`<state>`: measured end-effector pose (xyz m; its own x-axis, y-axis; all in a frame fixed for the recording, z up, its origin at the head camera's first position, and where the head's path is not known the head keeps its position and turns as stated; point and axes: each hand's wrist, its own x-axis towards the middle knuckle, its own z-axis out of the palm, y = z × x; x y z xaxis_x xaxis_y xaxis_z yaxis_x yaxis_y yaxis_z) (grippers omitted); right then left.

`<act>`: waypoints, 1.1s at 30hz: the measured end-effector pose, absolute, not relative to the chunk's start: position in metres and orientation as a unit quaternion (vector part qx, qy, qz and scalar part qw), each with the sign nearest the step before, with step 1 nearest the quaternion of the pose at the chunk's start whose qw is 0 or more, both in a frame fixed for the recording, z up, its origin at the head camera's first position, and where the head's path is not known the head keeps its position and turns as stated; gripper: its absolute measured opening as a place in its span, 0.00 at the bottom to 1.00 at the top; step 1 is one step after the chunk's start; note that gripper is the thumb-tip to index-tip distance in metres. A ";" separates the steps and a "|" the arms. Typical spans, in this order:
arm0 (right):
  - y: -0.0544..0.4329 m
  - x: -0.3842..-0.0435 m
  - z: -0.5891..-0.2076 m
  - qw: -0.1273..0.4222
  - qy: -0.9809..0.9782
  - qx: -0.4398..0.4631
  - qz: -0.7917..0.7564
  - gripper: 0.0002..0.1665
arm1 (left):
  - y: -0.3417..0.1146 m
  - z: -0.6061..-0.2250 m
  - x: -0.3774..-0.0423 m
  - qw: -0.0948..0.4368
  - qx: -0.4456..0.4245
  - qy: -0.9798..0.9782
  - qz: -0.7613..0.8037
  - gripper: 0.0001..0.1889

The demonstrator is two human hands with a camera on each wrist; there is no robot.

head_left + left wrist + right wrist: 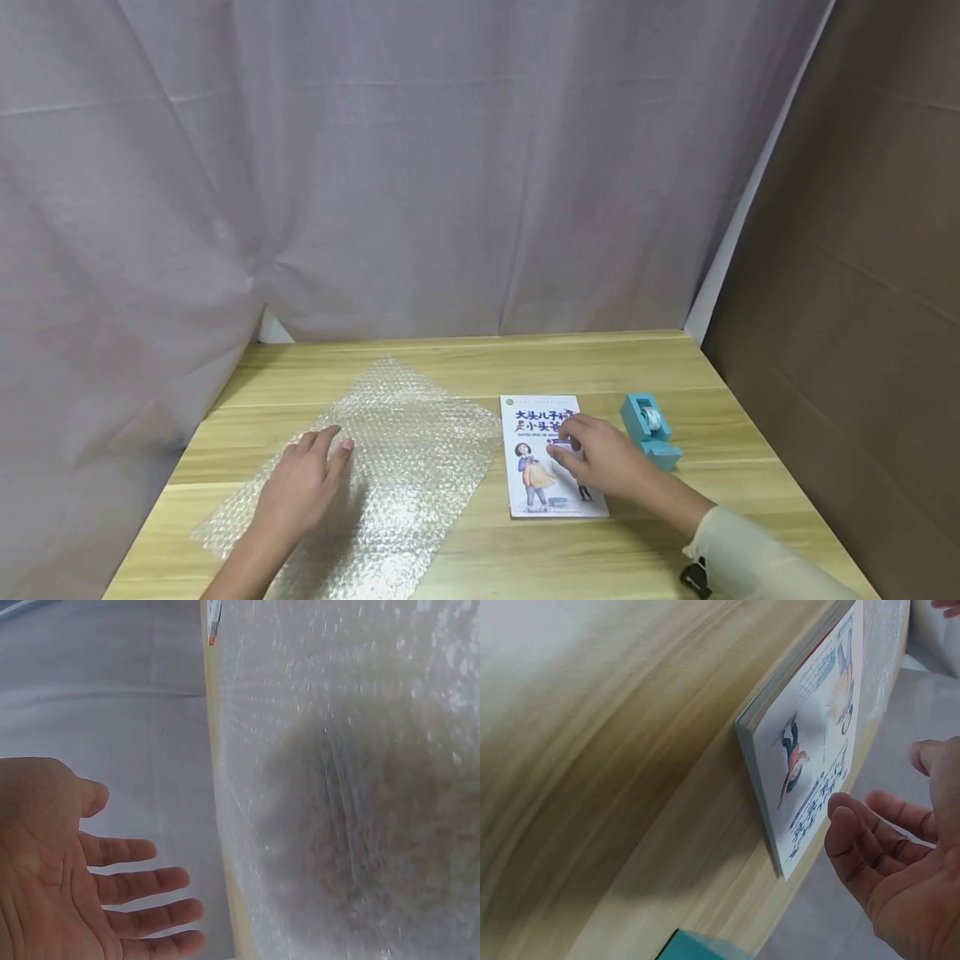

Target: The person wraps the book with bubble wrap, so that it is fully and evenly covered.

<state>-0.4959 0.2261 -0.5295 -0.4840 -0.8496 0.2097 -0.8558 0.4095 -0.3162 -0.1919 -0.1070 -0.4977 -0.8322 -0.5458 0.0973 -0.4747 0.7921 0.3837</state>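
Left hand (300,487) over bubble wrap (408,467), right hand (603,457) over book (536,471); neither grips

Left fingers: extended and spread a little, thumb apart, palm bare in the left wrist view; nothing held. Below them, the clear bubble wrap lies flat, shadowed under the hand. It spreads ahead of these fingertips and off to their right, one corner just beside the book; cannot tell whether the two touch.

Right fingers: loosely bent, thumb standing off with a gap between, nothing held. The book lies flat beneath their tips, cover up, drawn figures and dark blue title lettering partly hidden by the hand. Seems a gap between fingertips and cover; contact cannot be made out.

Right of the right fingers, behind the knuckles: blue tape dispenser (637,427), with its roll of tape (651,417). Pale sleeve (757,554) well back from those fingers, along the forearm. Wood-grain table (585,358) under everything; grey curtain (412,192) beyond both sets of fingertips.
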 end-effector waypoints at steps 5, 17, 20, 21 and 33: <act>0.238 -0.498 -0.530 -0.014 -0.844 0.491 0.216 0.13 | -0.101 -0.496 -0.200 0.103 0.261 -0.944 -0.172 0.39; 0.263 -0.500 -0.537 -0.063 -0.871 0.439 0.212 0.23 | -0.095 -0.493 -0.216 0.119 0.249 -0.946 -0.172 0.35; 0.266 -0.500 -0.540 -0.066 -0.876 0.429 0.208 0.23 | -0.094 -0.495 -0.222 0.119 0.247 -0.947 -0.169 0.32; 0.267 -0.500 -0.541 -0.066 -0.877 0.428 0.207 0.23 | -0.094 -0.496 -0.224 0.117 0.247 -0.947 -0.170 0.30; 0.275 -0.501 -0.552 -0.107 -0.880 0.415 0.204 0.24 | -0.084 -0.499 -0.245 0.102 0.229 -0.951 -0.182 0.25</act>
<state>-0.5005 0.2748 -0.5522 -0.6324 -0.7744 -0.0194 -0.6865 0.5720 -0.4489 -0.2449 -0.0840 -0.4987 -0.8737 -0.4736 0.1114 -0.3990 0.8286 0.3927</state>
